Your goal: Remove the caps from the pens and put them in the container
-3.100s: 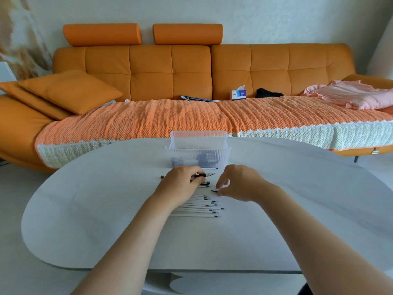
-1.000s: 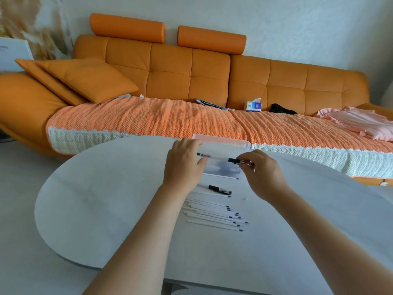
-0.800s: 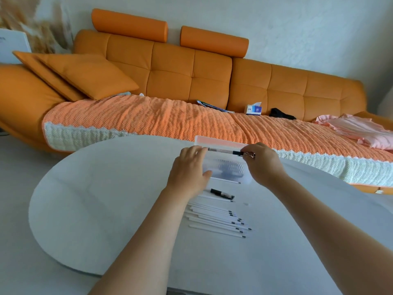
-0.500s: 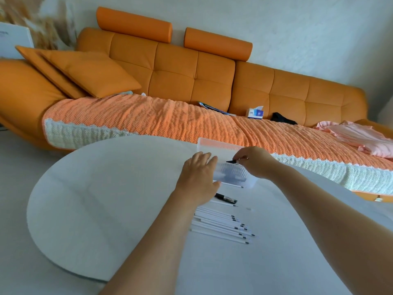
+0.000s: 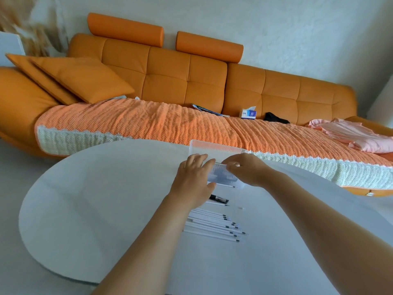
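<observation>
A clear plastic container (image 5: 217, 146) stands on the white table (image 5: 95, 199) with dark pieces inside. My left hand (image 5: 192, 180) touches its left side with straight fingers. My right hand (image 5: 244, 170) hovers over its opening, fingertips drawn together and pointing left; nothing shows between them. Several white uncapped pens (image 5: 214, 225) lie in a row nearer to me. A pen with a black cap (image 5: 219, 199) lies between the row and the container, partly behind my left wrist.
An orange sofa (image 5: 185, 81) with a woven throw runs close behind the table's far edge. On it lie cushions (image 5: 85, 79), a tissue box (image 5: 247, 113) and pink cloth (image 5: 353, 135). Bare tabletop spreads to the left and right of the pens.
The pen that both hands held over the table went to the container in my right hand. The black piece seen in its fingertips half a second ago no longer shows. My left hand moved to the container's side.
</observation>
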`<control>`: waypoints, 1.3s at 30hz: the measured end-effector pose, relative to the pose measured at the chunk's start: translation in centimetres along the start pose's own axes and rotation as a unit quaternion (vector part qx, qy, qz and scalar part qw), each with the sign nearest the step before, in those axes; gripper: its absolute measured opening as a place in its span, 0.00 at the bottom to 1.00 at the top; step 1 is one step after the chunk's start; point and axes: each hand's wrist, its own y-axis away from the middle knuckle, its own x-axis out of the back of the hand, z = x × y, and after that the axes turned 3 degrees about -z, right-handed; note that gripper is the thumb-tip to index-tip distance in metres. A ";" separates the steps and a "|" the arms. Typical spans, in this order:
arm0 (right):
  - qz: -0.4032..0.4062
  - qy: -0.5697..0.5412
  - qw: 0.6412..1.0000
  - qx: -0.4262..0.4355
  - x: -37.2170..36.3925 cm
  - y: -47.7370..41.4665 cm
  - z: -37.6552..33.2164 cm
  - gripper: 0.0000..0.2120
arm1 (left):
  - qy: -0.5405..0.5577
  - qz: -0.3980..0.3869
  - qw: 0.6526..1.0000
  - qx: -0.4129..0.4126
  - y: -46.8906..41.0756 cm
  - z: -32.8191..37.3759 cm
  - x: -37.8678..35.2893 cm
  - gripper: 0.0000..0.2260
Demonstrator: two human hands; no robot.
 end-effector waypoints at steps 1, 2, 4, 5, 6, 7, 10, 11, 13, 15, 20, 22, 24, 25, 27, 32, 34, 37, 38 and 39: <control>0.020 0.005 1.000 0.018 0.2 0.4 0.1 0.14 | 0.001 0.012 1.000 -0.007 0.1 0.2 0.1 0.26; 0.044 0.016 0.998 0.039 0.3 0.8 0.2 0.14 | -0.006 0.026 1.000 -0.014 0.2 0.4 0.2 0.24; 0.092 0.057 0.991 0.080 0.4 1.9 0.5 0.15 | -0.021 0.047 0.998 -0.020 0.3 0.8 0.5 0.21; 0.106 0.070 0.987 0.095 0.4 2.5 0.5 0.15 | -0.016 0.049 0.998 -0.019 0.4 1.1 0.7 0.19; 0.111 0.070 0.987 0.097 0.3 3.2 0.6 0.14 | 0.000 0.043 0.999 -0.018 0.4 1.3 0.8 0.17; 0.107 0.060 0.988 0.089 0.1 4.0 0.6 0.14 | 0.021 0.031 0.999 -0.018 0.5 1.5 0.9 0.15; 0.074 0.057 0.995 0.044 -0.8 5.9 1.2 0.13 | 0.066 -0.032 0.997 -0.011 1.2 2.3 0.9 0.08; 0.058 0.068 0.995 0.033 -1.2 6.4 1.6 0.12 | 0.069 -0.051 0.996 -0.005 1.4 2.5 0.8 0.07; 0.021 0.072 0.997 0.015 -2.0 7.4 2.6 0.12 | 0.059 -0.078 0.995 0.003 1.8 2.9 0.4 0.06; -0.009 0.059 0.998 0.000 -2.8 8.1 3.6 0.12 | 0.044 -0.094 0.995 0.003 2.0 3.0 0.1 0.06; -0.014 0.024 1.000 -0.014 -3.6 8.2 4.7 0.11 | 0.022 -0.115 0.993 0.012 2.2 2.7 -0.4 0.05; -0.017 0.005 1.000 -0.025 -3.6 7.9 4.9 0.12 | 0.020 -0.116 0.993 0.021 2.2 2.5 -0.6 0.04; -0.026 0.003 0.999 -0.028 -3.6 7.6 5.2 0.12 | 0.012 -0.120 0.992 0.022 2.2 2.5 -0.8 0.04; -0.028 0.001 0.999 -0.028 -3.6 7.5 5.2 0.10 | 0.007 -0.122 0.992 0.019 2.1 2.5 -0.9 0.05; -0.025 -0.015 0.999 -0.023 -3.6 7.2 5.3 0.06 | 0.002 -0.122 0.992 0.015 2.0 2.6 -1.0 0.05; -0.025 0.002 1.000 -0.004 -3.6 7.0 5.0 0.04 | -0.008 -0.108 0.994 -0.005 1.9 2.8 -1.1 0.05; -0.018 0.021 1.000 0.004 -3.8 7.2 4.9 0.05 | -0.003 -0.096 0.995 -0.012 1.8 2.9 -1.0 0.05; 0.014 -0.013 1.000 0.018 -3.9 7.5 4.5 0.04 | 0.005 -0.094 0.996 -0.009 2.0 3.2 -0.8 0.04; 0.025 -0.035 0.999 0.024 -4.0 7.5 4.3 0.04 | 0.011 -0.101 0.995 -0.004 2.1 3.3 -0.7 0.04; 0.034 -0.054 0.997 0.030 -4.0 7.6 4.1 0.04 | 0.018 -0.110 0.994 0.001 2.2 3.4 -0.6 0.04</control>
